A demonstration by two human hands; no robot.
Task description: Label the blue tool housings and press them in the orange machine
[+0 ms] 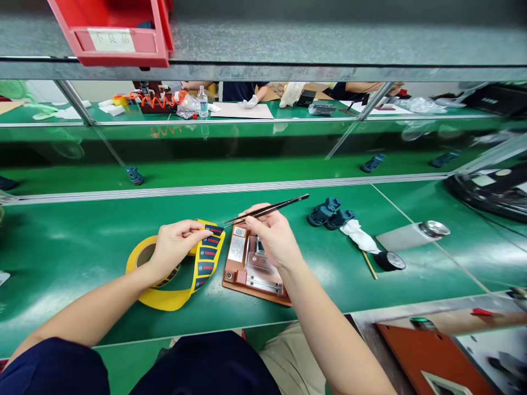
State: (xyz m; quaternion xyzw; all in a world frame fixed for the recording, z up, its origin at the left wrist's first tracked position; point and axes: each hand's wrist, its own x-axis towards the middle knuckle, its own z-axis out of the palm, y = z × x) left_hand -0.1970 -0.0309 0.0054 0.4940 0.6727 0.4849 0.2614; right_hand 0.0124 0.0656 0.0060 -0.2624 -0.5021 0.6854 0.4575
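My left hand (175,247) pinches the end of a yellow strip of dark blue labels (207,253), which curves down and back into its roll (138,257) on the green bench. In my right hand (269,233) is a pair of black tweezers (274,207), gripped between thumb and fingers. The thin tips point left and meet the strip's top label, or hover just over it; I cannot tell which. Beneath my right hand lies an orange-brown fixture (234,278) with a clear plate and metal parts, partly hidden by the hand.
Right of the fixture are dark blue housings (325,211), a white cloth (360,236), a round black gauge (390,261) and a white bottle (403,236). A red bin (119,46) hangs overhead at left. Beyond the partition, a co-worker's gloved hand (250,102) rests on cardboard.
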